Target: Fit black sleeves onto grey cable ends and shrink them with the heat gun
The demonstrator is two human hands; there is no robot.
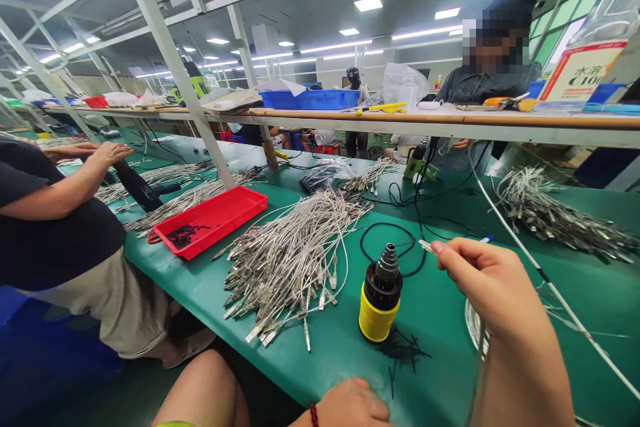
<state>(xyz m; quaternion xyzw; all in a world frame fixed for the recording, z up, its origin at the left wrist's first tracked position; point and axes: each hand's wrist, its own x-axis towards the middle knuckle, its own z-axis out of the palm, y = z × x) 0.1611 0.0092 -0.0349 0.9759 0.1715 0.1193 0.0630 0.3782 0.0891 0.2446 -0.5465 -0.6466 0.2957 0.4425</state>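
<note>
My right hand (493, 287) pinches the pale end of a cable (426, 245) between thumb and fingertips, above the bench. The cable's length hangs down by my wrist. Just left of it, a yellow and black heat gun (379, 313) stands upright, metal nozzle up. Thin black tube pieces (404, 348) lie at its foot. At the bottom edge, my left hand (353, 403) rests by the bench edge with its fingers curled; the fingertips and anything in them are hidden. A large heap of grey USB cables (295, 253) spreads left of the heat gun.
A red tray (210, 220) with small black parts sits behind the heap. More cables (565, 213) lie at right. A shelf (425, 121) crosses above the green bench (330, 360). A co-worker (50, 207) works at left with a black tool; another person (493, 73) stands opposite.
</note>
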